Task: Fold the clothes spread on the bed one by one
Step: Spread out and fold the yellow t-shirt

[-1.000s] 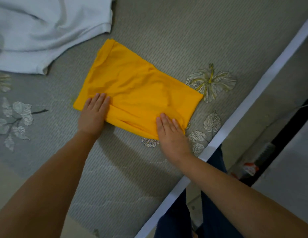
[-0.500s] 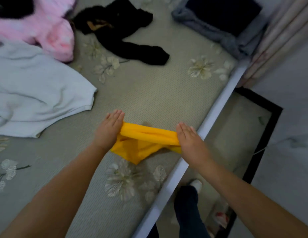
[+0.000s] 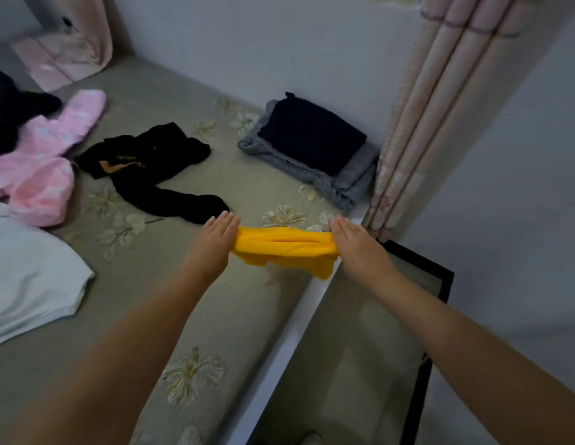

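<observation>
A folded yellow garment point(image 3: 281, 247) hangs in the air above the right edge of the grey flowered bed point(image 3: 234, 309). My left hand point(image 3: 212, 244) holds its left end and my right hand point(image 3: 356, 245) holds its right end. On both hands the fingers lie straight over the top and the thumbs are hidden underneath. A loose corner of the garment droops below the fold. Spread on the bed are a black garment point(image 3: 154, 165), a pink fleecy garment point(image 3: 45, 165) and a white garment point(image 3: 29, 277).
A folded pile, a dark navy piece point(image 3: 311, 139) on a grey one point(image 3: 344, 184), sits in the bed's far right corner by the wall. A pink curtain point(image 3: 433, 117) hangs right of it. The white bed edge point(image 3: 279, 354) borders a black-framed panel point(image 3: 435, 332).
The yellow garment lay flat under both hands; both hands then gathered it up and now carry it forward and to the right. The view has tilted up toward the far corner.
</observation>
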